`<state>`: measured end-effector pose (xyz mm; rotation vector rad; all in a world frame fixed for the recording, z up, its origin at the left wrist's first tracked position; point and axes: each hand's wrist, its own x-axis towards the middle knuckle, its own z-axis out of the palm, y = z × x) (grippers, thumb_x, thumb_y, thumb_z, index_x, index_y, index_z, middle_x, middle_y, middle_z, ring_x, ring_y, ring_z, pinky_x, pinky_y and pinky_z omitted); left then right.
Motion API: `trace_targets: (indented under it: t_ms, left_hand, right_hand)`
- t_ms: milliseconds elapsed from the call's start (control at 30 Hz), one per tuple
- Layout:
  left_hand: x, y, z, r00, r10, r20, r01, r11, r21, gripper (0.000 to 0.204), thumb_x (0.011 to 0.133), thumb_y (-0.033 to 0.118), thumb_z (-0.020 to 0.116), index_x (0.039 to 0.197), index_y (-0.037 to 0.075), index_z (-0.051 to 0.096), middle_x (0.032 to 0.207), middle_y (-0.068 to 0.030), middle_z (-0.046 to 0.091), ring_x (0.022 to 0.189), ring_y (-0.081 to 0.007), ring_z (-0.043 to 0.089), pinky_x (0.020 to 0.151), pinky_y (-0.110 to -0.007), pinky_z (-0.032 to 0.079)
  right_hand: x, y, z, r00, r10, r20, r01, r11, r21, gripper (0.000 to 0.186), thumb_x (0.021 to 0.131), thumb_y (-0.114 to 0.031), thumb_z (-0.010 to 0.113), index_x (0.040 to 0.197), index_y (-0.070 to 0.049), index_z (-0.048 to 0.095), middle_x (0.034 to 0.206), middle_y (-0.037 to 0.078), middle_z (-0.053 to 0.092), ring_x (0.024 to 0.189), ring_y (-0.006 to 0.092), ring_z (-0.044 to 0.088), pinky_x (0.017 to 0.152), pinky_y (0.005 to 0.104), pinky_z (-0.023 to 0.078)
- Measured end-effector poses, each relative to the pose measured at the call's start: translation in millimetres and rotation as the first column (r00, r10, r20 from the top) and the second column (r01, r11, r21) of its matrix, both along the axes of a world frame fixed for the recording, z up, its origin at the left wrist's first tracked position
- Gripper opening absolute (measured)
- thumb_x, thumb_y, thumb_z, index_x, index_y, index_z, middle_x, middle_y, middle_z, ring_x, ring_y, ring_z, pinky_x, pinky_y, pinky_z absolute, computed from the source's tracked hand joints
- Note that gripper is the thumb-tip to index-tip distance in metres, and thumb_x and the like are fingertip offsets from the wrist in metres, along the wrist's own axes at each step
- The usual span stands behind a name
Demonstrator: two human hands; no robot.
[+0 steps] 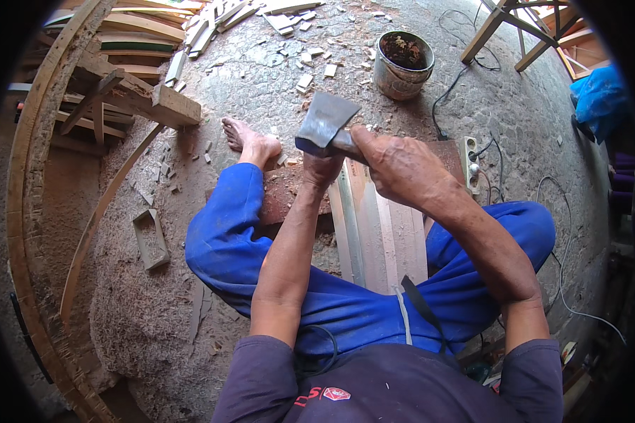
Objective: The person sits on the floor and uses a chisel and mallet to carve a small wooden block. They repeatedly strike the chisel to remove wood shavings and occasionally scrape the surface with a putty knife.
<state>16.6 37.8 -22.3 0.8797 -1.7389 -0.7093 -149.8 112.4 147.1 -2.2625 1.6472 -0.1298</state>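
My right hand (410,169) is closed round the short handle of a hatchet (328,121), near its head. The broad grey steel blade points away from me, raised above the work spot. Just under the hatchet head is my left hand (322,171), with its fingers hidden behind the metal; what it holds, if anything, cannot be seen. Between my legs lie several long pale wooden strips (384,233) side by side, pointing away from me. Their far ends are near a reddish-brown block (279,201) strewn with chips.
A dirty bucket (403,65) stands ahead, with wood offcuts (305,83) scattered left of it. A power strip (473,168) with plugged cords lies at right. A small wooden box (150,240) sits on sawdust at left, near a curved timber frame (21,190). My bare foot (252,143) is close by.
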Motion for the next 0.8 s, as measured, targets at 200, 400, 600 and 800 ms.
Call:
trace_targets:
  t_ms: [200, 400, 600, 800]
  left_hand:
    - [-5, 17, -10, 0.99, -0.071, -0.121, 0.1, 0.962, 0.254, 0.018, 0.084, 0.008, 0.076, 0.101, 0.006, 0.071, 0.091, -0.0047, 0.071, 0.087, -0.0192, 0.068, 0.079, -0.037, 0.054]
    - [-5, 5, -13, 0.988, -0.02, 0.154, 0.059, 0.966, -0.253, 0.007, 0.082, 0.009, 0.07, 0.09, 0.008, 0.071, 0.085, -0.012, 0.072, 0.078, -0.0316, 0.072, 0.065, -0.038, 0.054]
    - [-17, -26, 34, 0.928, 0.21, -0.308, -0.094, 0.931, 0.353, 0.038, 0.094, 0.015, 0.073, 0.06, 0.009, 0.058, 0.052, 0.0051, 0.053, 0.05, -0.0036, 0.045, 0.046, -0.027, 0.036]
    - [0, -24, 119, 0.985, 0.145, -0.088, -0.147, 0.989, -0.013, 0.023, 0.091, 0.02, 0.074, 0.1, 0.002, 0.062, 0.095, -0.0159, 0.066, 0.08, -0.0302, 0.067, 0.069, -0.04, 0.052]
  right_hand:
    - [-13, 12, 2, 0.94, 0.024, 0.34, -0.017, 1.0, -0.024, 0.044, 0.085, -0.004, 0.064, 0.125, -0.006, 0.046, 0.09, 0.026, 0.067, 0.091, 0.0463, 0.068, 0.075, 0.0552, 0.054]
    - [-15, 21, -14, 0.994, -0.03, 0.102, 0.022, 0.997, 0.073, 0.048, 0.085, -0.006, 0.061, 0.13, -0.009, 0.044, 0.092, 0.027, 0.068, 0.089, 0.0485, 0.067, 0.076, 0.0575, 0.052]
    - [-26, 58, -8, 0.747, -0.299, 0.594, 0.188, 0.952, 0.242, 0.053, 0.088, -0.009, 0.069, 0.137, -0.005, 0.05, 0.084, 0.011, 0.066, 0.072, 0.026, 0.065, 0.068, 0.0414, 0.053]
    - [-34, 89, 6, 0.253, -0.624, 0.739, 0.281, 0.778, 0.561, 0.049, 0.091, -0.003, 0.067, 0.137, -0.003, 0.049, 0.064, -0.001, 0.055, 0.045, 0.007, 0.05, 0.042, 0.0262, 0.043]
